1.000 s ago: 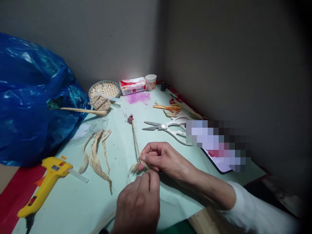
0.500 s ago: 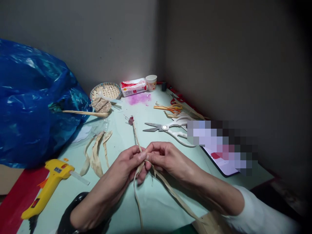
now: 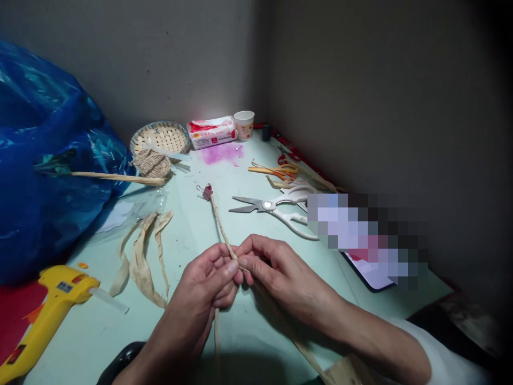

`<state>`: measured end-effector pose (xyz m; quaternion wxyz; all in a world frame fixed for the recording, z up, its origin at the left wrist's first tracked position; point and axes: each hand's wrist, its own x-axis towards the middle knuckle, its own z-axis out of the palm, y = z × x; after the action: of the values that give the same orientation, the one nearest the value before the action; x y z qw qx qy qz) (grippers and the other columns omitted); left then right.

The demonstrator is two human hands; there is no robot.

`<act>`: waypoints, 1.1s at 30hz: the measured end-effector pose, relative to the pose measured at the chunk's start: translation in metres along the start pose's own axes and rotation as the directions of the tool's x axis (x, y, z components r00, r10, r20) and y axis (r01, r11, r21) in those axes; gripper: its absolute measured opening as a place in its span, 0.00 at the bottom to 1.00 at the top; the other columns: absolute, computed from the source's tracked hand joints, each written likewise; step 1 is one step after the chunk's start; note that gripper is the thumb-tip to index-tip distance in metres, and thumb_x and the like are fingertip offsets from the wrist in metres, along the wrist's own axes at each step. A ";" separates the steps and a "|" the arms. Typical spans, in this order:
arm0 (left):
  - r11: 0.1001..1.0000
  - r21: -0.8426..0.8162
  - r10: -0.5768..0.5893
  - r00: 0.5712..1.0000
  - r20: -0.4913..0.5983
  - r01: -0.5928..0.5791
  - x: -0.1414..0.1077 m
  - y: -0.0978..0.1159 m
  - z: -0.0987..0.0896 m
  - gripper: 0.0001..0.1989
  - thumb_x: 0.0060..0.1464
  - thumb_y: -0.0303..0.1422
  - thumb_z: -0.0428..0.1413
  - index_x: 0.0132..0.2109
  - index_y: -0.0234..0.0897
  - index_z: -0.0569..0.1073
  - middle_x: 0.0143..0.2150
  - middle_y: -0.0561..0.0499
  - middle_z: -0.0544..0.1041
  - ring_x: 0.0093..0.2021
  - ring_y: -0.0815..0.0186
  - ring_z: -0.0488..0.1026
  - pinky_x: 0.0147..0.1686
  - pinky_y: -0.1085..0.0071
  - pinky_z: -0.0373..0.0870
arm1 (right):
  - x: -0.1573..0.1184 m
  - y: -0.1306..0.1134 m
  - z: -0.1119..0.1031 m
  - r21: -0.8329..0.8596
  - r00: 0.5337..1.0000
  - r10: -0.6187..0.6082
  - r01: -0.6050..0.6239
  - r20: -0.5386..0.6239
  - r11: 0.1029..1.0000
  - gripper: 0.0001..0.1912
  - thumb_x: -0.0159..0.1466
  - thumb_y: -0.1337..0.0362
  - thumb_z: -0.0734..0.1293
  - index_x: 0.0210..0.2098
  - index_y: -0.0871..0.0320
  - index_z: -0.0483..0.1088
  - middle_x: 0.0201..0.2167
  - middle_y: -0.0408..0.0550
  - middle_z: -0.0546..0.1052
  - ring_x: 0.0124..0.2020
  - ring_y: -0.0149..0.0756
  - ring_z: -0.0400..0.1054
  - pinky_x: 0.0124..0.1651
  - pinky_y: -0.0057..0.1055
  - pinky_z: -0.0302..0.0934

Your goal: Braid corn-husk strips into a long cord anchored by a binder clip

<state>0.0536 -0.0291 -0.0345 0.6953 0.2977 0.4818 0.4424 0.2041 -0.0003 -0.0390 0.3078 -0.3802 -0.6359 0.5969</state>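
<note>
A thin pale braided cord (image 3: 219, 223) runs from a dark red binder clip (image 3: 207, 192) on the table down to my hands. My left hand (image 3: 214, 275) pinches the cord's lower end between thumb and fingers. Close against it, my right hand (image 3: 266, 262) pinches a strand at the same spot, thumb and forefinger together. Loose pale strands, which look like dried husk or straw, hang below: one strand (image 3: 217, 337) drops under my left hand, another (image 3: 308, 355) slants to the lower right. The crossing of strands is partly hidden by my fingers.
White-handled scissors (image 3: 267, 205) lie beyond my right hand, near a blurred phone (image 3: 372, 272). At left are husk strips (image 3: 142, 262), a yellow glue gun (image 3: 60, 299) and a blue plastic bag (image 3: 52, 160). Behind stand a twine ball (image 3: 152, 163), woven basket (image 3: 160, 138), tissue pack (image 3: 212, 133) and paper cup (image 3: 244, 125).
The view has shifted slightly, so things on the left sit further left. My fingers have changed position on the strands, and one short strand now crosses between my thumbs.
</note>
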 end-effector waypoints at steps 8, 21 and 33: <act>0.996 -0.090 0.017 1.000 0.008 -0.016 0.002 -0.002 -0.007 0.13 0.50 0.26 0.62 0.45 0.34 0.72 0.29 0.51 0.74 0.29 0.73 0.70 0.26 0.80 0.61 | -0.001 0.001 0.001 0.104 0.999 0.039 -0.039 0.005 0.994 0.09 0.69 0.65 0.59 0.33 0.59 0.66 0.28 0.42 0.72 0.31 0.29 0.65 0.36 0.27 0.59; 0.998 0.032 -0.057 0.997 0.044 0.056 0.004 0.002 -0.014 0.15 0.49 0.35 0.64 0.41 0.35 0.69 0.26 0.51 0.74 0.18 0.80 0.56 0.17 0.80 0.46 | 0.004 -0.005 0.001 0.285 0.983 0.158 -0.177 0.089 0.942 0.09 0.68 0.65 0.61 0.32 0.61 0.65 0.27 0.43 0.71 0.28 0.27 0.62 0.33 0.26 0.55; 0.994 -0.048 -0.099 0.989 -0.112 0.094 0.003 -0.001 -0.005 0.19 0.42 0.42 0.67 0.36 0.36 0.70 0.20 0.63 0.60 0.16 0.83 0.45 0.16 0.80 0.37 | 0.008 -0.001 0.004 0.212 0.933 0.346 -0.359 0.097 0.909 0.06 0.62 0.64 0.65 0.31 0.59 0.64 0.19 0.36 0.60 0.19 0.23 0.47 0.21 0.23 0.42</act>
<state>0.0496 -0.0264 -0.0381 0.6932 0.2334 0.5253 0.4347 0.1968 0.0045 -0.0387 0.2179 -0.4342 -0.4931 0.7217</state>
